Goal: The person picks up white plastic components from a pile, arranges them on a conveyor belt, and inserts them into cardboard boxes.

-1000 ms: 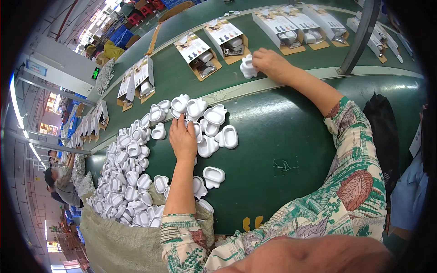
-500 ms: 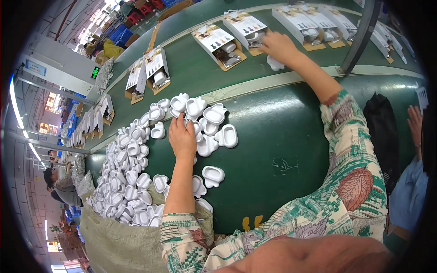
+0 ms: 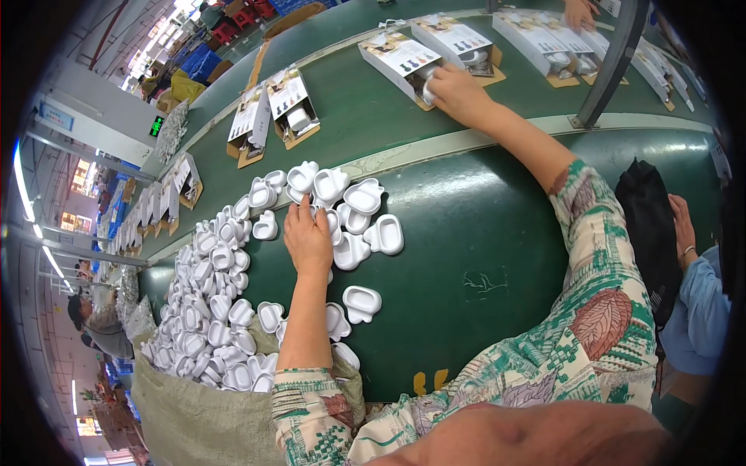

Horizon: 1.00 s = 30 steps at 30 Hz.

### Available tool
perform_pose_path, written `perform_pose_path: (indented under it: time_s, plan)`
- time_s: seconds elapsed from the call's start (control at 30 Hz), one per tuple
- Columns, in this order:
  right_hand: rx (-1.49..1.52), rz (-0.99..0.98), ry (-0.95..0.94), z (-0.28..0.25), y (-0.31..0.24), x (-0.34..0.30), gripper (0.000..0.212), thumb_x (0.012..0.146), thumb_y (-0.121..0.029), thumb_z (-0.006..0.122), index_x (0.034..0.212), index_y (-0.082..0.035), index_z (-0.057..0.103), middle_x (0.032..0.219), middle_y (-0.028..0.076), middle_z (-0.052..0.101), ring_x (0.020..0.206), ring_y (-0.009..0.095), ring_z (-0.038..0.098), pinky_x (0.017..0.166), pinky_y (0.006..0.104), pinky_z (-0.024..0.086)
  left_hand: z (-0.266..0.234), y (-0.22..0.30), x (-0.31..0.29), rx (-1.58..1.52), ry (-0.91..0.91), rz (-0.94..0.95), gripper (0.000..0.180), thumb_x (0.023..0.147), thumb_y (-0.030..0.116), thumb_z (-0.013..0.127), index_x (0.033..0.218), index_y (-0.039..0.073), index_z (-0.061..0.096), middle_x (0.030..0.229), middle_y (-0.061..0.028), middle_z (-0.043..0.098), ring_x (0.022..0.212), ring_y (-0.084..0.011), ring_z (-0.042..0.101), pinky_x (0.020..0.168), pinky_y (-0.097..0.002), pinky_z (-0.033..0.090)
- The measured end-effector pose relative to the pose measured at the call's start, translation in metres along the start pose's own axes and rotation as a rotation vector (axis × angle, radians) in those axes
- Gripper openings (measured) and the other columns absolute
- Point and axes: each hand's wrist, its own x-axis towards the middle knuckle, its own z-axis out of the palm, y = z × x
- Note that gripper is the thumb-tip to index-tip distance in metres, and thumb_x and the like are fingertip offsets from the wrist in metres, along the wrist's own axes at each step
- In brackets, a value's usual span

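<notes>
My left hand [image 3: 309, 245] rests palm down among small white plastic dishes, its fingers stretched and slightly apart at the edge of a loose cluster. One white dish [image 3: 385, 234] lies to the right of it, and another dish [image 3: 362, 303] sits nearer me. My right hand [image 3: 460, 95] reaches across the divider to the open end of a printed white carton [image 3: 400, 58]. Its fingers are closed on a white dish [image 3: 427, 87] at the carton's mouth; the fingertips are partly hidden.
A large heap of dishes [image 3: 206, 311] spills from a woven sack [image 3: 202, 419] at left. More open cartons [image 3: 291, 105] stand on the green belt [image 3: 334, 116] beyond the pale divider. A metal post [image 3: 610, 70] rises at right. Another person's hand [image 3: 579, 14] touches far cartons; a black bag [image 3: 645, 233] hangs right.
The cartons beyond the divider have shifted right. My right hand has moved slightly left to a different carton, and the dish seen below its palm is now at the carton's mouth. My left hand barely moved.
</notes>
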Motion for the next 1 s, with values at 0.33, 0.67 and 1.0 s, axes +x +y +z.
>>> perform_pose_path:
  time_s: [0.33, 0.67, 1.0]
  plan:
    - [0.043, 0.045, 0.239, 0.013, 0.013, 0.008, 0.015, 0.073, -0.007, 0.055, 0.088, -0.007, 0.058, 0.085, 0.010, 0.056, 0.083, 0.029, 0.057, 0.070, 0.0398, 0.048, 0.001, 0.003, 0.003, 0.013, 0.020, 0.016, 0.044, 0.087, 0.029, 0.049, 0.125, 0.007, 0.049, 0.122, -0.0214, 0.049, 0.116, -0.0366, 0.044, 0.096, -0.0458, 0.035]
    - [0.442, -0.604, -0.054, 0.014, -0.121, -0.010, 0.013, 0.074, -0.017, 0.058, 0.078, -0.007, 0.051, 0.082, 0.007, 0.053, 0.085, 0.024, 0.053, 0.071, 0.0353, 0.045, 0.003, 0.003, 0.005, -0.009, 0.012, 0.012, 0.044, 0.087, 0.031, 0.048, 0.125, 0.008, 0.048, 0.125, -0.0216, 0.047, 0.116, -0.0375, 0.042, 0.097, -0.0456, 0.034]
    - [0.015, -0.394, -0.042, 0.026, -0.047, 0.060, 0.014, 0.077, -0.008, 0.051, 0.088, -0.009, 0.059, 0.091, 0.007, 0.056, 0.094, 0.024, 0.054, 0.079, 0.0377, 0.045, 0.001, -0.001, 0.002, 0.011, 0.001, 0.009, 0.045, 0.088, 0.031, 0.048, 0.126, 0.007, 0.047, 0.126, -0.0214, 0.046, 0.117, -0.0370, 0.042, 0.097, -0.0465, 0.034]
